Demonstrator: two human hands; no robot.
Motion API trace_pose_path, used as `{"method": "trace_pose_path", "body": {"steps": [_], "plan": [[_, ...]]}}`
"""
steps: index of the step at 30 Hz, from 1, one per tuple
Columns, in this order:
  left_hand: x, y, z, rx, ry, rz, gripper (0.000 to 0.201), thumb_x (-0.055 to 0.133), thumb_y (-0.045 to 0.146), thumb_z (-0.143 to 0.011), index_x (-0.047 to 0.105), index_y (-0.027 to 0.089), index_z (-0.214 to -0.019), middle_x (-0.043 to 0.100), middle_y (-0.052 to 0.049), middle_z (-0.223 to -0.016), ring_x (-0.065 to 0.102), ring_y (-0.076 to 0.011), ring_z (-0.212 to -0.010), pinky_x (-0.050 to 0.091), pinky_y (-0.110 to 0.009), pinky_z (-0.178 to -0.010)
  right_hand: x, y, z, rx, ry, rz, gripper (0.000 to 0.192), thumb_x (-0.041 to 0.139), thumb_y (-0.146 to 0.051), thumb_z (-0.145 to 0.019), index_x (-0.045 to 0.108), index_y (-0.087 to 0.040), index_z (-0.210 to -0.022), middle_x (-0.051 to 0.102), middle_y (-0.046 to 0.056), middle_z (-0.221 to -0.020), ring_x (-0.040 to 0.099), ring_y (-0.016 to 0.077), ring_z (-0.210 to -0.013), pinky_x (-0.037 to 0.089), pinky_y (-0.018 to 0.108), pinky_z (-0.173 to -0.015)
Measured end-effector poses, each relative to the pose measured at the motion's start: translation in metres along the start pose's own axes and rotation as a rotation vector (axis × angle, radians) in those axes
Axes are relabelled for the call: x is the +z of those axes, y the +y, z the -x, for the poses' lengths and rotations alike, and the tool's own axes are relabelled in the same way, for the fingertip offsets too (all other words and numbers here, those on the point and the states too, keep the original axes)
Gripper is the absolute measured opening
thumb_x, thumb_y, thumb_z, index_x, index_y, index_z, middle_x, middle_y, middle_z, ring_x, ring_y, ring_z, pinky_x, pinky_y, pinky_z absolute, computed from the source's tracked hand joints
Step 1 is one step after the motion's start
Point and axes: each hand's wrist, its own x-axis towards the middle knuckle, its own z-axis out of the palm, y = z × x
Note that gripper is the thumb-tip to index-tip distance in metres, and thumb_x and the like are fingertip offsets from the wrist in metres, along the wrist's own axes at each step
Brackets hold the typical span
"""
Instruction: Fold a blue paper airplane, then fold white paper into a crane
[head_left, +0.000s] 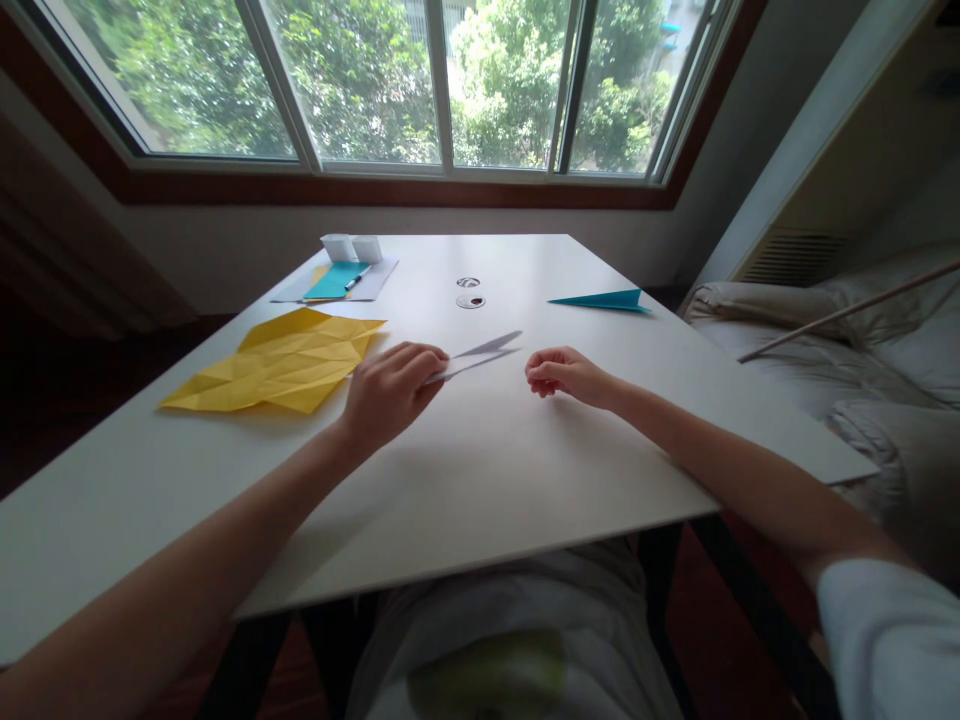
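A narrow folded sheet of white paper (493,344) is gripped in my left hand (394,385), just above the table. Its two layers spread apart in a thin V toward the right, and its near end is hidden by my fingers. My right hand (566,375) hovers close to the paper's tips without touching them, its fingers curled in with nothing visible in them. Beyond it lies a blue folded paper plane (604,300). Left of my left hand rests a creased yellow sheet of paper (281,360), partly unfolded.
The white table (480,480) stands below a window. Two round stickers or coasters (470,301) lie near its middle. At the far left are white boxes (351,248), a blue sheet (334,278) and a pen (356,281). A cushioned seat (772,310) borders the right side.
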Motion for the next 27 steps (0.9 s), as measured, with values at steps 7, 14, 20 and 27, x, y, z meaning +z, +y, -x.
{"method": "trace_pose_path", "body": {"steps": [7, 14, 20, 27], "plan": [[-0.011, -0.011, -0.014, -0.718, -0.131, 0.586, 0.025, 0.062, 0.04, -0.072, 0.058, 0.018, -0.082, 0.065, -0.001, -0.067, 0.06, -0.0169, -0.056, 0.047, -0.026, -0.046, 0.004, 0.003, -0.003, 0.004, 0.018, -0.003, 0.018, 0.062, -0.032, -0.072, 0.059, -0.014, -0.07, 0.058, -0.001, -0.06, 0.051, 0.006, -0.052, 0.038, 0.019, -0.05], [-0.003, -0.001, -0.006, -0.893, -0.646, 1.087, 0.031, 0.056, 0.043, -0.076, 0.062, 0.019, -0.096, 0.07, -0.005, -0.078, 0.065, -0.0199, -0.059, 0.05, -0.027, -0.045, 0.011, 0.004, -0.003, -0.018, 0.0, 0.033, 0.033, 0.059, -0.045, -0.077, 0.064, -0.014, -0.085, 0.06, 0.001, -0.068, 0.051, 0.0057, -0.054, 0.039, 0.018, -0.049], [0.0, 0.016, -0.008, -1.156, -0.7, 1.333, 0.041, 0.07, 0.034, -0.066, 0.058, 0.019, -0.102, 0.068, -0.004, -0.083, 0.063, -0.0156, -0.061, 0.048, -0.022, -0.049, 0.018, 0.002, -0.002, -0.083, 0.04, 0.032, 0.029, 0.064, -0.042, -0.072, 0.063, -0.013, -0.076, 0.06, 0.0, -0.064, 0.048, 0.0051, -0.05, 0.037, 0.019, -0.046], [0.001, 0.033, -0.008, -1.095, -0.635, 1.341, 0.04, 0.069, 0.043, -0.067, 0.06, 0.014, -0.092, 0.064, -0.003, -0.075, 0.057, -0.0119, -0.059, 0.04, -0.018, -0.048, 0.024, 0.002, 0.0, -0.111, 0.114, 0.009, 0.02, 0.067, -0.032, -0.069, 0.058, -0.013, -0.066, 0.055, -0.003, -0.055, 0.047, 0.0058, -0.048, 0.037, 0.02, -0.046]]}}
